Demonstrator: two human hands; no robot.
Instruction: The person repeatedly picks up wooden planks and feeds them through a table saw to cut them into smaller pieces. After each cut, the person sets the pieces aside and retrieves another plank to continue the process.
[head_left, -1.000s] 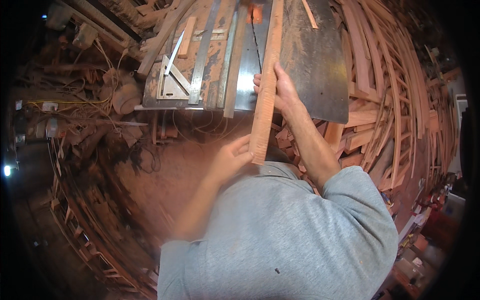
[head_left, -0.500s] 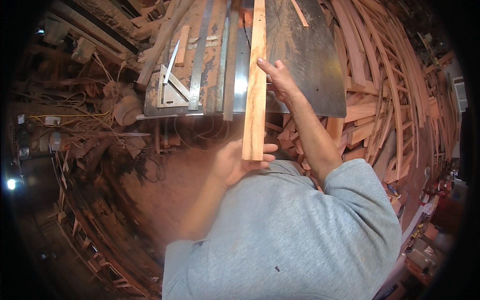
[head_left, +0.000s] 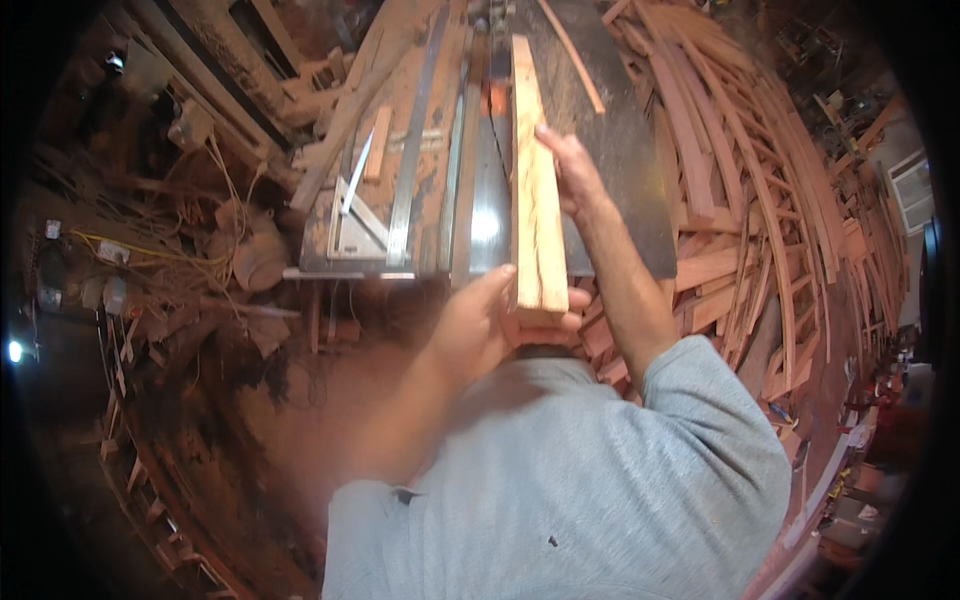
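Observation:
A light wooden board point(head_left: 539, 200) with dark grain streaks stretches away from me over the near edge of a dark metal machine table point(head_left: 610, 130). My left hand point(head_left: 505, 318) cups its near end from beneath, thumb on the left side and fingertips showing past the right. Farther along, my right hand point(head_left: 575, 175) grips the board's right edge with the thumb on top; the other fingers are partly hidden. Left of the board a long metal fence strip point(head_left: 456, 170) runs along the table, beside a narrow dark slot point(head_left: 495, 115).
On the table's left lie a triangular square point(head_left: 358, 235), a long metal ruler point(head_left: 413, 165) and a small wood block point(head_left: 378, 145). A thin wood strip point(head_left: 572, 55) rests at the far right. Stacked lumber point(head_left: 745, 140) crowds the right side; tangled cables point(head_left: 200, 240) hang at left.
The board has shifted right and turned slightly, and its far end has come into view. Both hands moved with it; my left thumb now lies along the board's left side.

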